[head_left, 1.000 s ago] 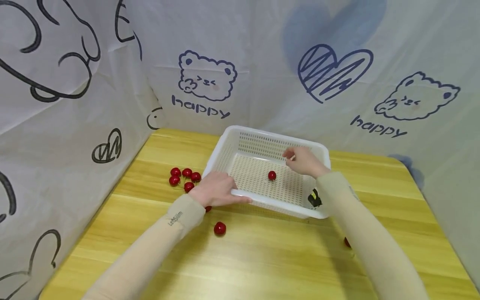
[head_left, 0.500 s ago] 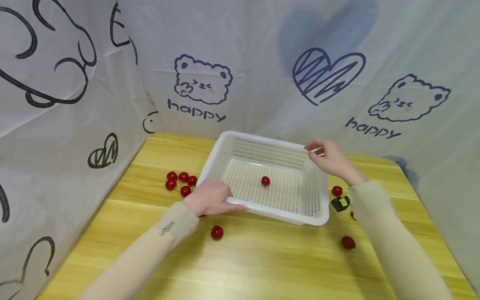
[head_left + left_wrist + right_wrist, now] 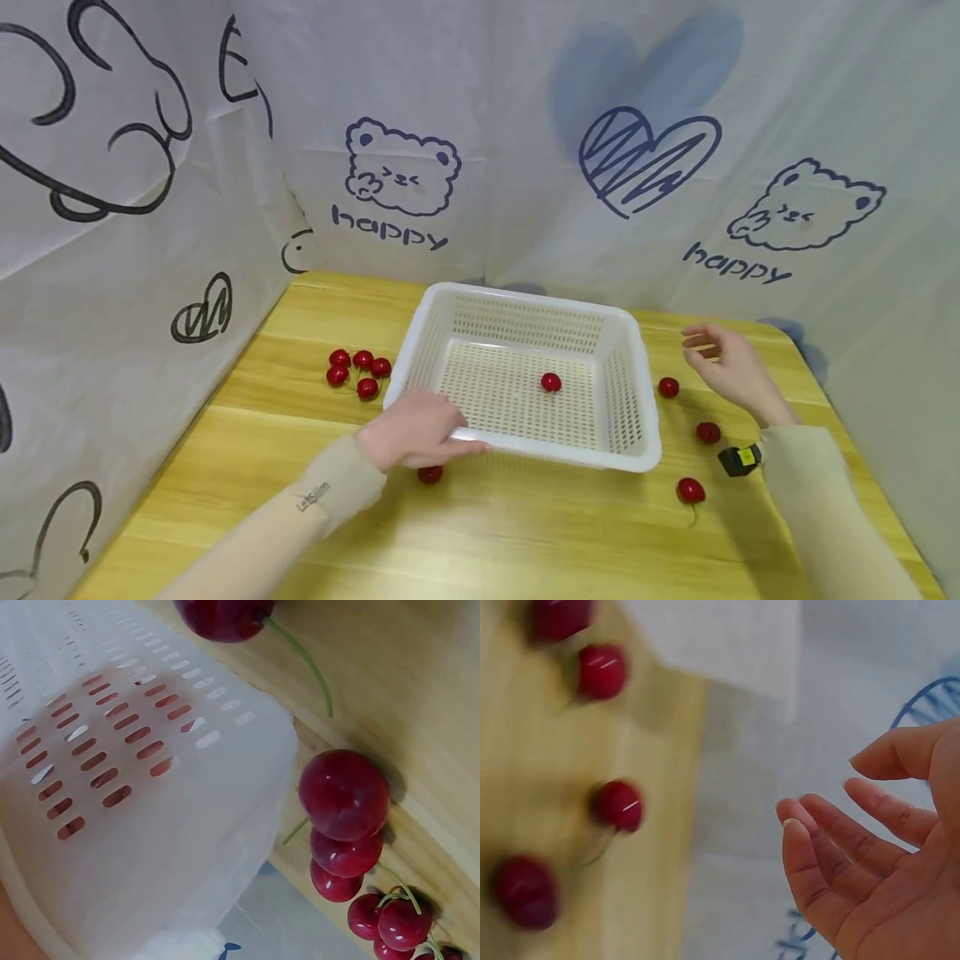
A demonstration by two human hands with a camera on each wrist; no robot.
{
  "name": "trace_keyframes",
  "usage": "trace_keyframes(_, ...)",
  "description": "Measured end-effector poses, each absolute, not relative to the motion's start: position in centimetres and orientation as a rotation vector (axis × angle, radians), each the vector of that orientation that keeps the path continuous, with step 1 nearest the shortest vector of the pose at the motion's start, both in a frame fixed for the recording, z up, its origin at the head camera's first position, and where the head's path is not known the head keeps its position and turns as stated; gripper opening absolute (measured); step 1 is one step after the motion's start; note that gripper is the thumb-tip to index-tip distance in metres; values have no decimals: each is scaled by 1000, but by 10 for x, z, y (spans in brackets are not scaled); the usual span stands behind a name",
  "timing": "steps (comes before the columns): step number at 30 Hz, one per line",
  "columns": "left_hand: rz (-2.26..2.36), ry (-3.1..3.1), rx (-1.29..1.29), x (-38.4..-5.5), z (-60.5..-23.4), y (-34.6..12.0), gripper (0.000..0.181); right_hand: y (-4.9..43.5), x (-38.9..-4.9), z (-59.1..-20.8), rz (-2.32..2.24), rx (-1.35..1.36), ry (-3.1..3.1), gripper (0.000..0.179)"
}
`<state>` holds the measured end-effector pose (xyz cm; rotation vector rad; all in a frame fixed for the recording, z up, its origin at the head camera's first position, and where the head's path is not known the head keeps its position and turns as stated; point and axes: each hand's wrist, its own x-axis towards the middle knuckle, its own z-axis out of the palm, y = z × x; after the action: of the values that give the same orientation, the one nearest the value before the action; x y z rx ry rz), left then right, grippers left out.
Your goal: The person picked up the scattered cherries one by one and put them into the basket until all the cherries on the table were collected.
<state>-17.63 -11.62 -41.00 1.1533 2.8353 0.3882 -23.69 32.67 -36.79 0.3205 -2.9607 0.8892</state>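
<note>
My left hand grips the front left part of a white plastic basket's rim, thumb lying along the edge. In the left wrist view, fingers show through the slots of the basket wall. A single red cherry lies on the basket floor. To the right of the basket, my right hand hovers over the table with loosely bent fingers and holds nothing. The nearest cherry lies between it and the basket. Another cherry sits just below my left hand, near the basket's front.
A cluster of several cherries lies left of the basket. Two more, a cherry and a stemmed cherry, lie at the right. A black device with a yellow label is at my right wrist. A printed white curtain hangs behind the table.
My right hand has moved out from over the basket to the right. The basket has shifted slightly toward me under my left hand's grip, and the cherry inside has rolled rightward.
</note>
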Motion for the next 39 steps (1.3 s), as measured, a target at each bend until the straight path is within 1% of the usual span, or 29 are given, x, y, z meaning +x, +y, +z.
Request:
trace_keyframes(6,379,2864,1099,-174,-399,-125,50,351,-224,-398,877,287,-2963,42)
trace_keyframes(11,381,3125,933,-180,-391,-139,44,363,-217,-421,772,271,-3031,48)
trace_keyframes(14,381,3239,817,-182,-390,-145,44,368,-213,-429,696,304,-3055,48)
trace_keyframes(19,467,3280,621,-184,-397,-149,53,372,-210,-437,591,333,-3095,47)
trace_keyframes(23,581,3246,412,-188,-405,-152,68,371,-210,-444,544,352,-3113,47)
trace_keyframes(27,719,3155,265,-194,-406,-152,79,371,-210,-453,526,357,-3125,47)
trace_keyframes(31,883,3005,168,-198,-405,-150,83,371,-210,-458,526,359,-3133,45)
trace_keyframes(34,980,2912,105,-203,-405,-151,85,370,-212,-460,510,393,-3113,40)
trace_keyframes(39,1096,2804,77,-212,-406,-148,88,372,-214,-462,517,461,-3063,30)
